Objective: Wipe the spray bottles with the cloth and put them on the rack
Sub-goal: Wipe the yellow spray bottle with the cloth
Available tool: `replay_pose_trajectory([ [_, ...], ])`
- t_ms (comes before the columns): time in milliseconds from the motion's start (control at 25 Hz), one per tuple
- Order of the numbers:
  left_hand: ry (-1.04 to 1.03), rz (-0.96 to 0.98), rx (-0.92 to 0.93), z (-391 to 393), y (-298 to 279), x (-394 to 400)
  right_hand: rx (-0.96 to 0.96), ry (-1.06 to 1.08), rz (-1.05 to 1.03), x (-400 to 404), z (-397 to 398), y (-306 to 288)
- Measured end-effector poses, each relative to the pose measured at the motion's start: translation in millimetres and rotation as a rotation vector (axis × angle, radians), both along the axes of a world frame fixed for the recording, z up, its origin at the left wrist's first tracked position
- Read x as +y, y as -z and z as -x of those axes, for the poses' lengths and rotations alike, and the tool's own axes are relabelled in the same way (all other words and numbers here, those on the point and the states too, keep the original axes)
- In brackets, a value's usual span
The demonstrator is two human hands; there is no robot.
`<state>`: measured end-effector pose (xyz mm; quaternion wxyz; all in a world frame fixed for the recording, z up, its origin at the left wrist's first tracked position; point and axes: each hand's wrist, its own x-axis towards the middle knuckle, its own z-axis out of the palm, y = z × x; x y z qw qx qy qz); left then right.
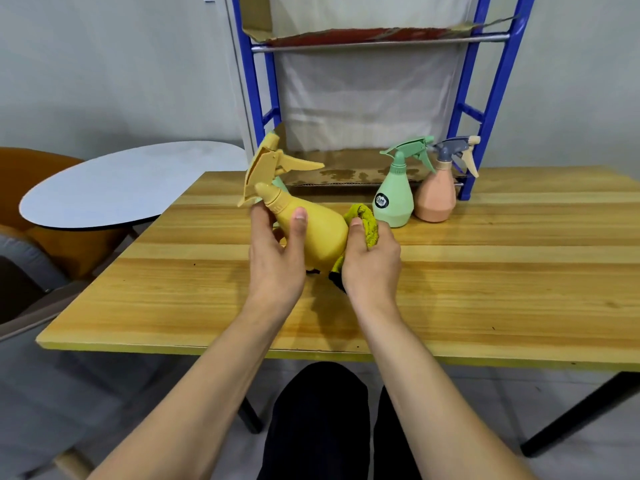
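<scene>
Yellow bottle [311,233] held; two bottles [394,199] standing.

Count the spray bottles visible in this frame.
3, perhaps 4. The yellow bottle is tilted in the left hand; the green bottle and pink bottle stand side by side on the table. A green sliver behind the yellow bottle may be another.

Head camera looks forward and down, close over the wooden table [485,271].
</scene>
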<state>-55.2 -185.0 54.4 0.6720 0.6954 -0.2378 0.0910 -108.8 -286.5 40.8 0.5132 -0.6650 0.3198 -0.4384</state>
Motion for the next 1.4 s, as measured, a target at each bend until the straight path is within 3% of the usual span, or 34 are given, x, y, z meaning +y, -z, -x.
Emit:
replay_pose_trajectory([
  [160, 0.027, -0.088, -0.028, -7.7, -3.0, -2.2, 0.029, -0.057, 0.252, -0.4, 20.7, -0.8],
  [280, 0.051, -0.096, -0.051, -3.9, -2.7, -5.6, -0.088, -0.198, 0.366, -0.5, 20.4, 1.9],
  [360, 0.071, -0.119, -0.053, -5.1, 4.3, -3.7, -0.083, -0.29, 0.351, -8.5, 18.7, 3.2],
  [520, 0.145, -0.2, -0.054, -4.3, 23.8, 4.5, 0.162, -0.286, 0.28, -13.0, 18.9, 4.3],
  [640, 0.189, -0.234, -0.087, -3.4, 29.0, 5.0, 0.048, -0.334, 0.4, -2.6, 23.6, 10.5],
  [760, 0.191, -0.247, -0.121, -2.1, 28.5, 6.0, 0.055, -0.346, 0.349, -4.1, 24.3, 11.4],
  [960, 0.179, -0.266, -0.124, 1.3, 27.8, 7.3, 0.196, -0.307, 0.208, -8.6, 23.1, 13.4],
  [1080, 0.163, -0.268, -0.109, 1.6, 28.5, 6.1, 0.257, -0.291, 0.232, -13.0, 29.4, 23.0],
  [1240, 0.061, -0.227, -0.012, -1.5, 26.2, -1.2, 0.379, -0.135, 0.421, -23.7, 46.9, 19.1],
  [1400, -0.003, -0.23, 0.025, -5.8, 22.4, -10.6, 0.775, -0.071, 0.713, -38.2, 59.6, 26.7],
])
